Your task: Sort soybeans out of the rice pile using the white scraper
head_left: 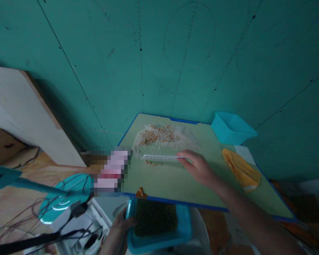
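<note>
Head view: a pale green worktop [180, 186] with blue edging, its far edge close to a green wall [108, 53].
Right hand: the right hand [196, 165] reaches in over the worktop from its right side, the grip clamped on one end of a white strip [161, 158].
Strip: over the middle of the worktop, its free end towards the worktop's left edge; whether it touches the surface I cannot tell.
Pile: pale grains [187, 139] spread across the far left part of the worktop, with tan beans [149, 137] lying among them.
Loose beans: a small row [152, 163] just on the worktop's near side of the strip.
Left hand: the left hand [122, 224] is below the worktop's near edge, its grip closed on the side of a blue tub [185, 230].
Tub: just in front of the worktop, holding a dark, grainy mass [155, 219], too dim to identify.
Bowl: a blue bowl [232, 129] at the worktop's far right corner.
Cloth: an orange cloth [240, 170] on the worktop's right side.
</note>
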`<action>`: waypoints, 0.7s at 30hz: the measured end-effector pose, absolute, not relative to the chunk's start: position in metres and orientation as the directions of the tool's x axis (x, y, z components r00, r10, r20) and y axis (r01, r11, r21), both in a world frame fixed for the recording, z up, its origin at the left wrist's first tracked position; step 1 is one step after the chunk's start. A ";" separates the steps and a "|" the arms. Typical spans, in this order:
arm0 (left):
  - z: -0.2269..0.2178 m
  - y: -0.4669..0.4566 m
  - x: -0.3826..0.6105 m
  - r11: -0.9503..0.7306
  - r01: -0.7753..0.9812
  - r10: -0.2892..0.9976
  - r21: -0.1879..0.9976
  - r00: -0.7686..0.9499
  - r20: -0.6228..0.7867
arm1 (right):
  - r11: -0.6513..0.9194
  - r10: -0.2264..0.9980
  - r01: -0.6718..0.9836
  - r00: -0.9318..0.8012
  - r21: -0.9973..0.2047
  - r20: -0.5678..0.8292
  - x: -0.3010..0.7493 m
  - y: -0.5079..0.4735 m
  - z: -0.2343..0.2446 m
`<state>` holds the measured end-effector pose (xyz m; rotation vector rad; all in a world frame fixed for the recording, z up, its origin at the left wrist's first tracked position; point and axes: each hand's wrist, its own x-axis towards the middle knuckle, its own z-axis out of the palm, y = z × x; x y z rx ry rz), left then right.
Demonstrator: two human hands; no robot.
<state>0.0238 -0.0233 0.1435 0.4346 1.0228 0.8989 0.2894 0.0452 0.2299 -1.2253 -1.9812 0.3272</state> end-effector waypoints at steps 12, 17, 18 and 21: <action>0.132 -0.021 0.023 0.586 -0.405 0.807 0.702 0.215 -0.550 | 0.501 0.855 0.660 -0.276 -0.560 0.439 0.283 0.051 0.227; 0.140 -0.020 0.025 0.592 -0.386 0.803 0.708 0.210 -0.557 | 0.485 0.864 0.654 -0.255 -0.580 0.435 0.284 0.050 0.227; 0.142 -0.020 0.025 0.593 -0.384 0.802 0.708 0.203 -0.562 | 0.484 0.864 0.652 -0.251 -0.584 0.436 0.284 0.050 0.226; 0.146 -0.019 0.025 0.597 -0.382 0.798 0.706 0.192 -0.571 | 0.479 0.867 0.650 -0.248 -0.590 0.432 0.283 0.051 0.226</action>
